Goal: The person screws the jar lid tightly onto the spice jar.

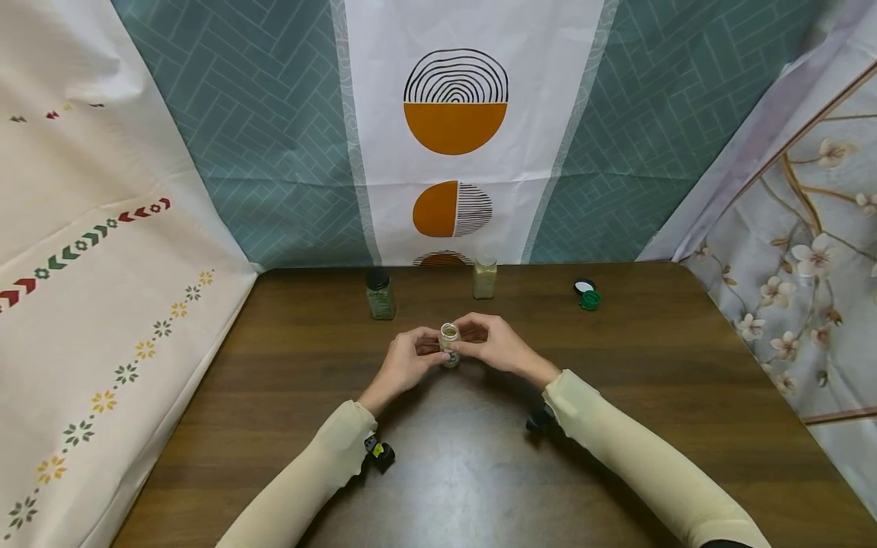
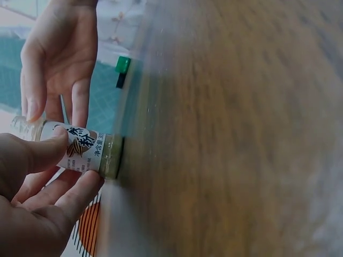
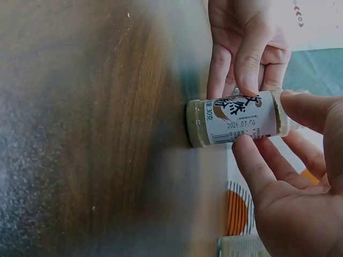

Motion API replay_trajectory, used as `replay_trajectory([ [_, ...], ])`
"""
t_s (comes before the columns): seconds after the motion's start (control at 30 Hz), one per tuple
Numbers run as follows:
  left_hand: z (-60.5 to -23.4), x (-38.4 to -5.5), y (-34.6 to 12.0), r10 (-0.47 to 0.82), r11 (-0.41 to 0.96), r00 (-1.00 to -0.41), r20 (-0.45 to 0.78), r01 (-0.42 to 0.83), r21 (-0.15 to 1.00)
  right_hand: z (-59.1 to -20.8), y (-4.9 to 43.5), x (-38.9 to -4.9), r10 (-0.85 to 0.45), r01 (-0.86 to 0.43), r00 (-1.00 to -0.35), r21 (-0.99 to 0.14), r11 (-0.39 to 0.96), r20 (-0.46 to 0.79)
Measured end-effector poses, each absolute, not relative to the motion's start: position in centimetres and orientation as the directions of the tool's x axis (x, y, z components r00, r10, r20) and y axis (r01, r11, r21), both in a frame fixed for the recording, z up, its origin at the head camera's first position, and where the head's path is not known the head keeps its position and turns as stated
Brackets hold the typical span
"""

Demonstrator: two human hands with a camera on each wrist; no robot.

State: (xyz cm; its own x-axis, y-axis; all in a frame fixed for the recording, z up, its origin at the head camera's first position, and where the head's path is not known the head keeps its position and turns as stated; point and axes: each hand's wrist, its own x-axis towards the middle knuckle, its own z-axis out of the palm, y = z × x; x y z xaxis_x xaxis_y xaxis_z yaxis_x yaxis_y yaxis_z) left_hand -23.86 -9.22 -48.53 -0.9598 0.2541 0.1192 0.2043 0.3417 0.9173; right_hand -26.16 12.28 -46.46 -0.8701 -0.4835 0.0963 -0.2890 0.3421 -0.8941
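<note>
A small clear spice jar (image 1: 449,332) with a white label stands upright on the table between both hands. Its mouth is uncovered, and pale powder shows through the glass near the base. My left hand (image 1: 408,361) grips the jar from the left, thumb across the label in the left wrist view and fingers behind. From the right, my right hand (image 1: 500,345) pinches it around the neck; its thumb sits just under the rim in the right wrist view. Dark characters and a printed date mark the label (image 3: 236,120).
At the back left stands a black-capped jar (image 1: 381,297) of green flakes. A square jar (image 1: 484,279) of pale powder is at the back centre. Farther right lie a black lid (image 1: 585,285) and a green lid (image 1: 590,301) on the wooden table (image 1: 658,380). Cloths hang behind and beside it.
</note>
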Motion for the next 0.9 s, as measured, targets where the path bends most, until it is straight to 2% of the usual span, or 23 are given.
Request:
replay_trajectory([
  [0.47, -48.2, -22.9, -8.8, 0.324, 0.327, -0.944, 0.063, 0.175, 0.929, -46.3, 13.2, -24.9, -0.482, -0.283, -0.872, -0.891, 0.354, 0.085],
  [0.9, -48.4, -22.3, -8.1, 0.358, 0.353, -0.927, 0.111, 0.244, 0.903, -46.6, 14.0, -24.1, -0.484, -0.284, -0.87, -0.9, 0.33, 0.096],
])
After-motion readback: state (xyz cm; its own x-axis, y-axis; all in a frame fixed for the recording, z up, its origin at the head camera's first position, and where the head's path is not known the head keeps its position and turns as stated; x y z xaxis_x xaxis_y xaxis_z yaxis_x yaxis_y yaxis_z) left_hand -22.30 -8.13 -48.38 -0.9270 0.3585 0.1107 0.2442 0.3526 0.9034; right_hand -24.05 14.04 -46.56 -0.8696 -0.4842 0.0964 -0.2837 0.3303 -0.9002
